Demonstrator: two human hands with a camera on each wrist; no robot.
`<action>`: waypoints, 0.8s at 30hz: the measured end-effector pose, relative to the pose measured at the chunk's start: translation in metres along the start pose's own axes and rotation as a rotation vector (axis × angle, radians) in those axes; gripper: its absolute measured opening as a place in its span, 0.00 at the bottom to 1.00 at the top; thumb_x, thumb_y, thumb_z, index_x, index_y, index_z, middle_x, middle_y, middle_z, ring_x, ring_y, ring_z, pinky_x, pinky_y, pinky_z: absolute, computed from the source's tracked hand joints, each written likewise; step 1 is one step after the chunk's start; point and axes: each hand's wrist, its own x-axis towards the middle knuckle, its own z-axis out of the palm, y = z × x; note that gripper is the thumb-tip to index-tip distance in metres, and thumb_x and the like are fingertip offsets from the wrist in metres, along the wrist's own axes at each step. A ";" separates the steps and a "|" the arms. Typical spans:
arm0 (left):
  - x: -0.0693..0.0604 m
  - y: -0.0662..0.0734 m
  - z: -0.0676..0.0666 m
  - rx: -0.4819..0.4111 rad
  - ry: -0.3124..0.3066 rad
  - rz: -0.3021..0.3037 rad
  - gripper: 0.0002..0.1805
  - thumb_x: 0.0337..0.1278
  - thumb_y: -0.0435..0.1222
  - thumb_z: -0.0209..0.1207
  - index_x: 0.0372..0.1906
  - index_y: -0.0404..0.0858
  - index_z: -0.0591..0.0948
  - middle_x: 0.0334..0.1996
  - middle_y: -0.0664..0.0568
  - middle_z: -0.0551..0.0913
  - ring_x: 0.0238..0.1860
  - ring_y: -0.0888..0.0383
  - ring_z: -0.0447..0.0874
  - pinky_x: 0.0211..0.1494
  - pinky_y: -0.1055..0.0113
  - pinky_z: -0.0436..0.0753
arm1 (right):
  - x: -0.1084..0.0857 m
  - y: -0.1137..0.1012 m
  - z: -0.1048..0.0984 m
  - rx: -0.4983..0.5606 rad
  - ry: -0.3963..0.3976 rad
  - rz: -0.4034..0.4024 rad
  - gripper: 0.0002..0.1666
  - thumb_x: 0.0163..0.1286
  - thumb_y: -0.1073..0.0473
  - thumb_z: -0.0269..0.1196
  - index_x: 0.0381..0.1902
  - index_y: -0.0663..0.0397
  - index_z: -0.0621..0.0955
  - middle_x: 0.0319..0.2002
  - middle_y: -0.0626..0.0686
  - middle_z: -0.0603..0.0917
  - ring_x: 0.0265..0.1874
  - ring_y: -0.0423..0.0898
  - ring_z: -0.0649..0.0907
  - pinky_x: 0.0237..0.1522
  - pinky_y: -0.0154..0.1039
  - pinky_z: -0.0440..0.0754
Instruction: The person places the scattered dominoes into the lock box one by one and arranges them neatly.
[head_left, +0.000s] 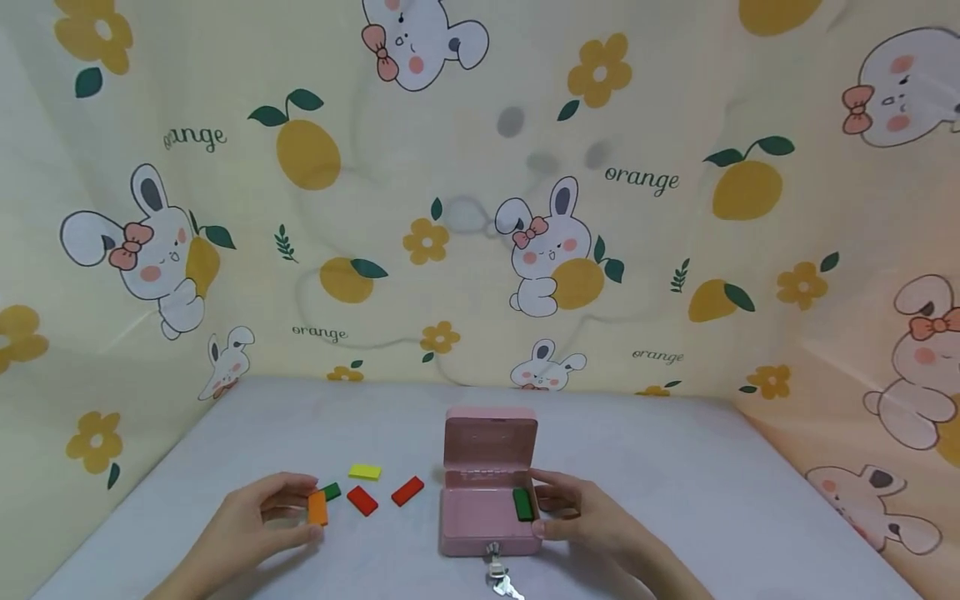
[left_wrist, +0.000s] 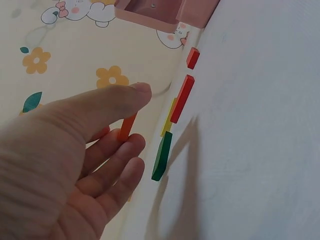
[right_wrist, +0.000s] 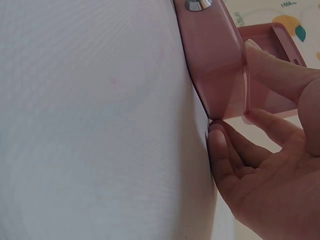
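Observation:
My left hand (head_left: pixel 243 527) pinches an orange block (head_left: pixel 318 507) between thumb and fingers, raised off the table in the left wrist view. Close beyond it lies a green block (head_left: pixel 332 492). A pink metal cash box (head_left: pixel 467 547) stands with its lid (head_left: pixel 491 442) up, a second green block (head_left: pixel 522 505) inside against the right wall. My right hand (head_left: pixel 596 521) grips the box's right side, the thumb at the rim and the other fingers against the outer wall. A lock with keys (head_left: pixel 506 585) hangs at the box's front.
Between the left hand and the box lie a yellow block (head_left: pixel 365 472) and two red ones, one red block (head_left: pixel 362 501) nearer the hand, the other red block (head_left: pixel 408 491) nearer the box. A patterned cloth (head_left: pixel 450 275) surrounds the white tabletop (head_left: pixel 637 433) at the back and sides.

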 end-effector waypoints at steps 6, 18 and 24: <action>-0.002 -0.002 0.002 0.006 0.005 -0.002 0.36 0.36 0.42 0.79 0.54 0.34 0.80 0.47 0.50 0.83 0.44 0.56 0.82 0.48 0.66 0.82 | 0.001 -0.001 0.003 -0.009 0.003 0.011 0.46 0.59 0.52 0.73 0.73 0.51 0.67 0.59 0.59 0.78 0.58 0.60 0.76 0.58 0.65 0.68; -0.004 0.001 0.005 0.003 0.018 0.025 0.33 0.38 0.39 0.79 0.54 0.34 0.80 0.48 0.49 0.82 0.44 0.56 0.81 0.46 0.68 0.82 | 0.000 -0.001 0.004 -0.005 -0.006 -0.009 0.47 0.58 0.51 0.74 0.73 0.50 0.67 0.60 0.59 0.78 0.59 0.59 0.75 0.58 0.65 0.68; -0.003 0.001 0.008 -0.012 0.019 0.043 0.32 0.39 0.39 0.78 0.54 0.35 0.80 0.48 0.50 0.83 0.44 0.57 0.82 0.46 0.71 0.81 | 0.001 -0.001 0.001 -0.007 -0.014 -0.019 0.47 0.58 0.51 0.73 0.73 0.51 0.67 0.61 0.59 0.77 0.60 0.59 0.75 0.59 0.63 0.69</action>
